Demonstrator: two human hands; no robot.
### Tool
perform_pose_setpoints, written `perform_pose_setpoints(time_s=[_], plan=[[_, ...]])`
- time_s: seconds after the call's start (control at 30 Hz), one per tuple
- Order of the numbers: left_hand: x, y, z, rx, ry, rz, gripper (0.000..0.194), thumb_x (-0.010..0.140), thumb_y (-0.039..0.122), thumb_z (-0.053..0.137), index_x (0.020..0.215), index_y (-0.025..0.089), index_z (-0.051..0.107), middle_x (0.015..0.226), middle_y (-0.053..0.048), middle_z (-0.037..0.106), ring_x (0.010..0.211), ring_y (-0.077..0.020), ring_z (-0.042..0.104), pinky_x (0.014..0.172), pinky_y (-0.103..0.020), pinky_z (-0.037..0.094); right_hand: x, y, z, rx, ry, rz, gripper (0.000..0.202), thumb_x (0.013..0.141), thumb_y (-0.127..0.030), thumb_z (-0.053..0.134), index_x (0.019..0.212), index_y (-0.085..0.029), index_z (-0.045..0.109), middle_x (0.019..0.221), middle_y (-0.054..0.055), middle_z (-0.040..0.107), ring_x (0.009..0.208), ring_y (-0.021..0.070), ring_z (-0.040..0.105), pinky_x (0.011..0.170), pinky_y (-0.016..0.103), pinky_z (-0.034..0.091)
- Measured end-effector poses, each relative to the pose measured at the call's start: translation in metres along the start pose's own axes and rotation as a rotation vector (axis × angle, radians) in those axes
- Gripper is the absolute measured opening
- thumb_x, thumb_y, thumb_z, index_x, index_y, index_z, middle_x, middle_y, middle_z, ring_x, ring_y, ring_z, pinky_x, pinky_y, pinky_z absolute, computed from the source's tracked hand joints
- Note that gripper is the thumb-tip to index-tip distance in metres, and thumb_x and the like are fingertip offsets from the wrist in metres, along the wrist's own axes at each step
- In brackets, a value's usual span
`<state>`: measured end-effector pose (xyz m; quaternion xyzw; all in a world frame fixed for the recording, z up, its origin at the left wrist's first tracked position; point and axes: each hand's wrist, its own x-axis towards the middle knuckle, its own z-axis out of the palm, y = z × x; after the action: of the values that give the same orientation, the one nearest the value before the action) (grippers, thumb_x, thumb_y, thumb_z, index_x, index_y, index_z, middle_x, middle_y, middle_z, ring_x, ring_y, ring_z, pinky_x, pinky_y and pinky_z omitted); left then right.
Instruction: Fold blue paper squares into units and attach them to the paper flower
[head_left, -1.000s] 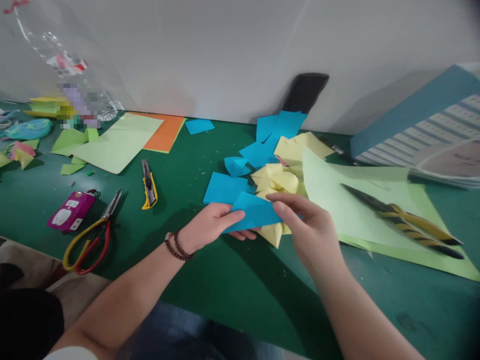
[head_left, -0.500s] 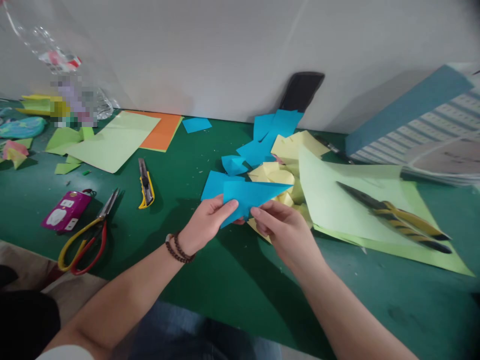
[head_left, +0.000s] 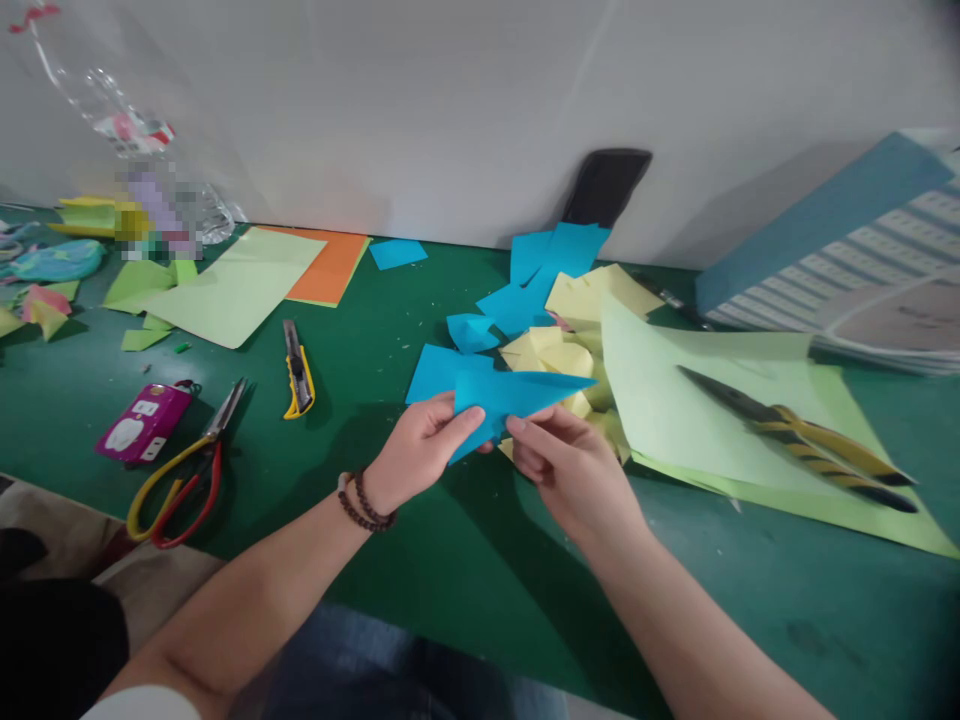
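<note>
A folded blue sheet of paper (head_left: 495, 396) is held up between both hands over the green table, its long point aimed right. My left hand (head_left: 429, 440) pinches its left part, thumb on top and fingers underneath. My right hand (head_left: 574, 460) is closed on its lower edge near the middle, between thumb and fingertips. Just behind lie a flat blue paper piece (head_left: 435, 370) and a small folded blue paper (head_left: 472, 332). Crumpled and folded yellow papers (head_left: 551, 350) are behind the right hand, partly covered by the blue sheet.
Scissors (head_left: 199, 465), a purple box-like item (head_left: 144, 422) and a yellow box cutter (head_left: 298, 370) lie left. Pliers (head_left: 787, 430) rest on light green sheets (head_left: 690, 380) at right, beside a desk calendar (head_left: 840, 240). A black phone-like slab (head_left: 607, 187) leans on the wall. A plastic bottle (head_left: 127, 125) stands back left.
The blue sheet's upper edge has bent, and its pointed right end tips slightly lower. Both hands keep their hold. The whole view has shifted slightly.
</note>
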<state>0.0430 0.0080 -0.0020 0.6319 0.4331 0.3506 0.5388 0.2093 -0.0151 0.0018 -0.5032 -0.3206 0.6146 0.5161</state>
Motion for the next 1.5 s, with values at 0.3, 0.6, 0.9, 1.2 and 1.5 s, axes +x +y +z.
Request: perform_pose_setpoints(time_s=[0.3, 0.6, 0.9, 1.2, 1.5], plan=[[0.0, 0.002, -0.003, 0.02, -0.039, 0.0, 0.046, 0.092, 0.05, 0.05, 0.071, 0.016, 0.072, 0.085, -0.006, 0.072, 0.083, -0.0184, 0.065, 0.079, -0.027, 0.05, -0.001, -0.004, -0.002, 0.043, -0.04, -0.029, 0.037, 0.063, -0.042, 0.083, 0.065, -0.021, 0.053, 0.047, -0.01, 0.035, 0.043, 0.004, 0.029, 0.041, 0.021, 0.024], [-0.011, 0.02, -0.021, 0.12, -0.273, -0.202, 0.039, 0.09, 0.043, 0.052, 0.068, 0.014, 0.063, 0.071, -0.003, 0.066, 0.065, -0.0128, 0.064, 0.061, -0.021, 0.045, -0.003, -0.015, -0.016, -0.343, -0.078, -0.211, 0.042, 0.065, -0.043, 0.081, 0.1, -0.024, 0.067, 0.089, 0.003, 0.068, 0.081, 0.0167, 0.062, 0.066, 0.029, 0.052], [-0.072, 0.001, -0.018, 0.145, -0.329, -0.366, 0.035, 0.091, 0.037, 0.049, 0.065, 0.014, 0.055, 0.072, -0.001, 0.06, 0.064, -0.0121, 0.063, 0.06, -0.021, 0.045, -0.021, 0.004, 0.005, -0.653, -0.353, -0.203, 0.018, 0.077, -0.034, 0.067, 0.077, -0.023, 0.054, 0.076, 0.0, 0.067, 0.068, 0.014, 0.065, 0.063, 0.027, 0.054], [-0.098, -0.012, -0.019, 0.355, -0.072, -0.234, 0.018, 0.081, 0.032, 0.07, 0.094, 0.02, 0.07, 0.078, 0.001, 0.061, 0.067, -0.0111, 0.055, 0.061, -0.022, 0.044, -0.013, 0.022, 0.004, -0.802, -0.308, -0.231, 0.013, 0.077, -0.035, 0.062, 0.075, -0.022, 0.061, 0.069, -0.001, 0.066, 0.061, 0.0142, 0.061, 0.057, 0.026, 0.05], [-0.116, -0.038, -0.019, 0.733, 0.243, 0.35, 0.016, 0.093, 0.017, 0.058, 0.105, 0.019, 0.068, 0.097, -0.005, 0.068, 0.093, -0.0167, 0.061, 0.083, -0.032, 0.052, -0.007, 0.041, 0.0, -0.996, -0.287, -0.295, 0.013, 0.08, -0.028, 0.054, 0.078, -0.025, 0.066, 0.076, 0.0, 0.072, 0.064, 0.0164, 0.066, 0.059, 0.027, 0.05]])
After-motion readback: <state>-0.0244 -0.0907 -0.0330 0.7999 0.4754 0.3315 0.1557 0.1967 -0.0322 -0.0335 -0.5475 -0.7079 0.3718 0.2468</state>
